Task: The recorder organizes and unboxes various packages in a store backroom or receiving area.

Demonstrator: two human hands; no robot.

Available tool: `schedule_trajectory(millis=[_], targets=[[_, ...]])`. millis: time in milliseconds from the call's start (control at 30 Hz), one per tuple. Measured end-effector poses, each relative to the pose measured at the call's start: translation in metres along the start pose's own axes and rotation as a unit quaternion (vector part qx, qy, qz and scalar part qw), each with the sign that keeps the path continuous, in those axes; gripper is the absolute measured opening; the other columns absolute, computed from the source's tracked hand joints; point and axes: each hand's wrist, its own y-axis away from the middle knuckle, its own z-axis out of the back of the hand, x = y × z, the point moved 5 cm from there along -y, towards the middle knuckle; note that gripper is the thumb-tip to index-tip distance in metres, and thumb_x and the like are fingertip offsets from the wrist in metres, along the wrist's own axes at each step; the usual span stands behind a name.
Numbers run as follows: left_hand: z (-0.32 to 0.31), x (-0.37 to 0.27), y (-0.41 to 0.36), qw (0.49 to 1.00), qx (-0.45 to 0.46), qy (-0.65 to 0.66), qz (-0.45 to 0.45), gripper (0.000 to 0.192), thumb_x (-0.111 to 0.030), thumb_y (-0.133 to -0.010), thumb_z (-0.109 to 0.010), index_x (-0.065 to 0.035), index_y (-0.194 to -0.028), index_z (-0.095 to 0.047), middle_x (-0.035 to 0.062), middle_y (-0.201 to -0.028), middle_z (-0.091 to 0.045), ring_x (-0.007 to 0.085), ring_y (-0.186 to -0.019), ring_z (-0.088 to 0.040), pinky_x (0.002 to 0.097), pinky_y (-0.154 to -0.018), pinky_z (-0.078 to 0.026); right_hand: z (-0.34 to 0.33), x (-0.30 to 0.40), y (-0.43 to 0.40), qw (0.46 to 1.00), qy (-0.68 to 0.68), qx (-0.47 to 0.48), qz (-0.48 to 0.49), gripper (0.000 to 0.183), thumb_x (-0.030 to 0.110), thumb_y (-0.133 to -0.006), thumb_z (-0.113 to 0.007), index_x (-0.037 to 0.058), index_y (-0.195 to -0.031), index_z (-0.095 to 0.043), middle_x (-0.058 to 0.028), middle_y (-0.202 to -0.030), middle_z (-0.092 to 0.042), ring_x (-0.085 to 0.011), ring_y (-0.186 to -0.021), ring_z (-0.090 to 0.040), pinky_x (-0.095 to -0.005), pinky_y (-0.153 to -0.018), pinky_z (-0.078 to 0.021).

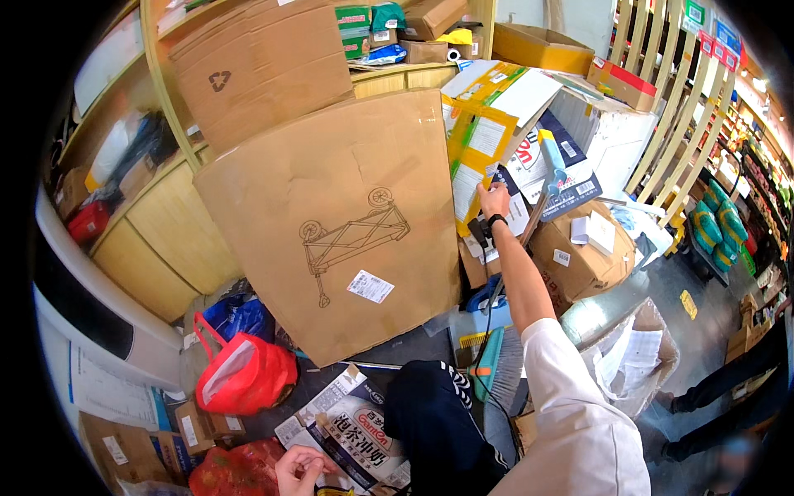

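My right hand (494,199) reaches out to the edge of a flattened carton bound with yellow tape (474,139), its fingers at the stack of cardboard; the grip is partly hidden. A black band is on that wrist, and a black cable with a plug (478,232) hangs beside it. To the left of the hand stands a large flat brown carton (372,161) printed with a folding wagon drawing. My left hand (301,469) is low in the view with curled fingers, above a flattened printed drinks carton (353,428) and near a red mesh bag (232,468).
A red tote bag (248,375) lies at the left. A broom (496,366) is near my knee. To the right are a taped brown box (580,257), a bin with a plastic liner (633,359) and another person's legs (732,384). Shelves (180,229) stand behind.
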Motion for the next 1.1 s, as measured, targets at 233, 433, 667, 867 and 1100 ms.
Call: schedule_trajectory(millis=[233, 433, 667, 867, 1100], targets=[[-0.008, -0.014, -0.012, 1.000, 0.003, -0.015, -0.016, 0.007, -0.008, -0.101, -0.061, -0.0022, -0.100, -0.063, 0.0031, -0.082, -0.067, 0.0102, -0.070, -0.061, 0.0242, -0.063, -0.047, 0.010, 0.006, -0.020, 0.995, 0.078, 0.004, 0.058, 0.046, 0.044, -0.079, -0.077, 0.0026, -0.097, -0.069, -0.0223, -0.101, -0.073, -0.0385, -0.100, -0.071, -0.0489, -0.085, -0.0556], [-0.013, -0.015, -0.013, 0.999, 0.003, -0.038, -0.003, 0.010, -0.011, -0.101, -0.062, -0.0026, -0.096, -0.065, 0.0008, -0.084, -0.067, 0.0087, -0.076, -0.059, 0.0238, -0.070, -0.046, 0.009, 0.030, -0.015, 0.979, 0.173, -0.035, 0.104, 0.037, 0.033, -0.084, -0.073, 0.0023, -0.102, -0.068, -0.0218, -0.100, -0.073, -0.0388, -0.093, -0.072, -0.0491, -0.081, -0.0573], [-0.006, -0.009, -0.017, 0.998, 0.015, -0.063, 0.017, 0.012, -0.015, -0.101, -0.064, -0.0029, -0.100, -0.066, 0.0020, -0.087, -0.067, 0.0101, -0.083, -0.059, 0.0259, -0.076, -0.046, 0.004, 0.010, -0.040, 0.994, 0.041, -0.059, -0.078, 0.081, 0.052, -0.076, -0.082, -0.0023, -0.123, -0.047, -0.0244, -0.121, -0.063, -0.0384, -0.114, -0.065, -0.0505, -0.091, -0.0547], [0.010, 0.013, -0.011, 0.995, -0.016, -0.027, 0.091, 0.015, -0.019, -0.102, -0.063, -0.0044, -0.102, -0.065, 0.0007, -0.084, -0.066, 0.0047, -0.057, -0.051, 0.0213, -0.050, -0.038, -0.027, -0.009, -0.095, 0.991, -0.104, 0.023, -0.085, 0.071, 0.058, -0.070, -0.083, 0.0029, -0.114, -0.072, -0.0175, -0.108, -0.075, -0.0336, -0.101, -0.072, -0.0424, -0.090, -0.0548], [0.010, 0.026, -0.031, 1.000, -0.004, 0.011, -0.003, 0.011, -0.016, -0.103, -0.061, -0.0053, -0.104, -0.064, 0.0012, -0.077, -0.065, 0.0049, -0.050, -0.050, 0.0206, -0.044, -0.035, -0.021, -0.004, -0.125, 0.964, -0.151, 0.004, 0.218, 0.047, 0.035, -0.085, -0.074, 0.0027, -0.118, -0.070, -0.0185, -0.101, -0.076, -0.0324, -0.092, -0.072, -0.0412, -0.084, -0.0543]])
